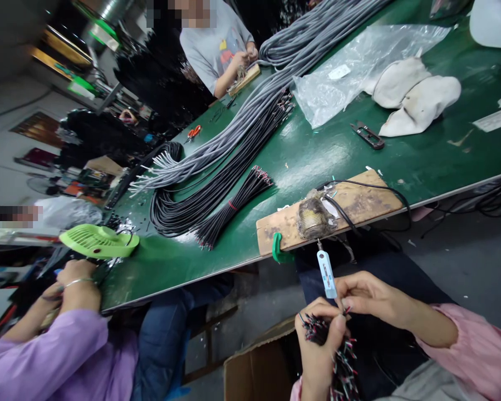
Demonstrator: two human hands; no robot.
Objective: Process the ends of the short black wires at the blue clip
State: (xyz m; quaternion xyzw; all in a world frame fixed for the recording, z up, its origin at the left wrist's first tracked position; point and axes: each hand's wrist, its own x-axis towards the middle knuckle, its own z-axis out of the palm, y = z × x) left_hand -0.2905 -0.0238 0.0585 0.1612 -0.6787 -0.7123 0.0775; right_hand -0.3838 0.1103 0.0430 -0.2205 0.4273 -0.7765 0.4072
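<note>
My left hand [319, 351] is closed round a bundle of thin black cables [344, 370], whose ends show red, white and green wires. Close above it, my right hand [369, 301] has its thumb and fingers pinched at a cable's wire end. Just beyond the fingertips is a light blue tool [326, 273] with a slot in its body and a metal tip toward the table edge; its lower end is partly behind my fingers. Above it a worn, fuzzy yellowish block [315, 217] sits on a wooden board [371, 192], with a green clamp [278, 248] at the board's front edge.
Bundles of black cables [217, 200] and grey cables [234, 122] lie along the green table [217, 256]. Nearby are thread snips [367, 135], white gloves [417, 94], a plastic bag [342, 72] and a green fan [100, 241]. Co-workers sit left and opposite. Below me stands a cardboard box [254, 373].
</note>
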